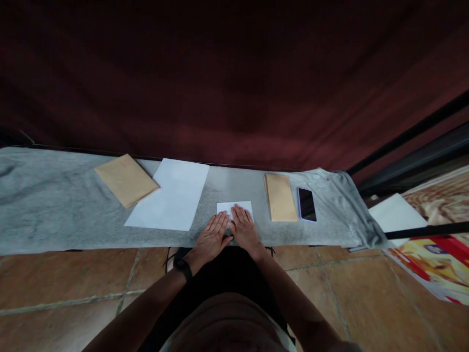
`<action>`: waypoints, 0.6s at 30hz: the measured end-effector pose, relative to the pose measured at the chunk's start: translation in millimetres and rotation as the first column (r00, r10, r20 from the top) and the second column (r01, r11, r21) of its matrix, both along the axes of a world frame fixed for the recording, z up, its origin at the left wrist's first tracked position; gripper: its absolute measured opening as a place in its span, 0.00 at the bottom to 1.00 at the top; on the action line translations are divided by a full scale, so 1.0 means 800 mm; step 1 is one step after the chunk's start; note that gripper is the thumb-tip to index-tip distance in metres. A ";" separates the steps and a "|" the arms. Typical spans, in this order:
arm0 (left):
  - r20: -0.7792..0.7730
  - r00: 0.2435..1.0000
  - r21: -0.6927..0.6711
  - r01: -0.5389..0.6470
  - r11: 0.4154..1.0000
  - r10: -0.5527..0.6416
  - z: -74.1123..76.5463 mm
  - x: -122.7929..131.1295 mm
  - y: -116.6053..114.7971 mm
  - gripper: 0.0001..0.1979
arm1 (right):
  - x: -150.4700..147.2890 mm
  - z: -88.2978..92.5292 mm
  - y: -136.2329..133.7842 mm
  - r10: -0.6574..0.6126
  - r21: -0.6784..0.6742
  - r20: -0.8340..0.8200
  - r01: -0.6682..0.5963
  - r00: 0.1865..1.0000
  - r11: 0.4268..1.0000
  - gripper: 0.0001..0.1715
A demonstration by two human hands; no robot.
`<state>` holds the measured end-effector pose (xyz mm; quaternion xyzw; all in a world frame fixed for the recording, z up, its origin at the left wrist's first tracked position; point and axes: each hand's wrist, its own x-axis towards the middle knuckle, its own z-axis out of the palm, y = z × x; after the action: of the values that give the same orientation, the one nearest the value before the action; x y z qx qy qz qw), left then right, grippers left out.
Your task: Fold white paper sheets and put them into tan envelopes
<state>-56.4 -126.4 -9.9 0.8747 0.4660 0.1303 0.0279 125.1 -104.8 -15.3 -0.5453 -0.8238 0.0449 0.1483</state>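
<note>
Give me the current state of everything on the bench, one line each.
left hand, open, flat on folded paper
right hand, open, flat on folded paper
folded paper, pressed under both hands
white sheet, unfolded, flat
left envelope, flat, angled
right envelope, flat, beside phone
phone, face up, screen dark
grey cloth, spread, bunched at right end

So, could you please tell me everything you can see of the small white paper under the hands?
The small white paper is a plain, matt rectangle, seemingly folded, lying flat on the grey cloth near its front edge. The left hand and right hand press flat on its near half, hiding it. It lies apart between a large white sheet and a brown envelope.
</note>
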 end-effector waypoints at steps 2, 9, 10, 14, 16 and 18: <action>0.022 0.998 0.008 -0.055 0.998 0.055 -0.001 0.001 -0.002 0.34 | 0.007 -0.003 0.000 -0.057 0.008 -0.001 0.057 0.998 0.998 0.32; 0.051 0.982 0.005 -0.181 0.983 0.181 -0.006 0.032 0.021 0.32 | 0.022 -0.008 0.002 -0.156 0.046 -0.018 0.157 0.988 0.987 0.33; 0.053 0.982 0.002 -0.184 0.983 0.183 -0.007 0.037 0.026 0.31 | 0.021 -0.009 0.002 -0.159 0.051 -0.024 0.160 0.987 0.986 0.33; 0.055 0.979 0.005 -0.199 0.980 0.198 -0.012 0.046 0.042 0.30 | 0.022 -0.010 0.001 -0.172 0.052 -0.020 0.173 0.985 0.983 0.34; 0.056 0.975 0.013 -0.215 0.976 0.214 -0.014 0.042 0.045 0.31 | 0.024 -0.010 0.002 -0.199 0.049 -0.012 0.199 0.980 0.979 0.34; 0.063 0.970 0.021 -0.237 0.971 0.235 -0.016 0.036 0.047 0.31 | 0.022 -0.009 0.004 -0.246 0.041 -0.010 0.246 0.969 0.968 0.34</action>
<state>-27.5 -89.0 -22.4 0.8091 0.5638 0.1653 0.0138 142.8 -101.9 -22.3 -0.6400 -0.7501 0.0102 0.1662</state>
